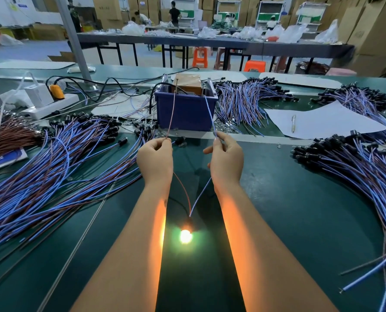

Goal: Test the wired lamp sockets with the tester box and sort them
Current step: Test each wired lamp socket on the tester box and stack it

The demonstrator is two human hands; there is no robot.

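Brown lead (170,115) pinched in left hand (155,157), blue lead (210,113) in right hand (227,157), stretched to tester box (186,109) contacts beyond fingertips; lit socket (186,234) behind wrists, evidently passing.

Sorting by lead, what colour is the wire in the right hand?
Blue wire, pinched by the right hand; head view.

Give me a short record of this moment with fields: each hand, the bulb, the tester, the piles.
left hand: pinches brown wire
right hand: pinches blue wire
wire ends: reach up to tester box in blue bin
bulb: lit, on green table between the forearms
piles: wired sockets left and right
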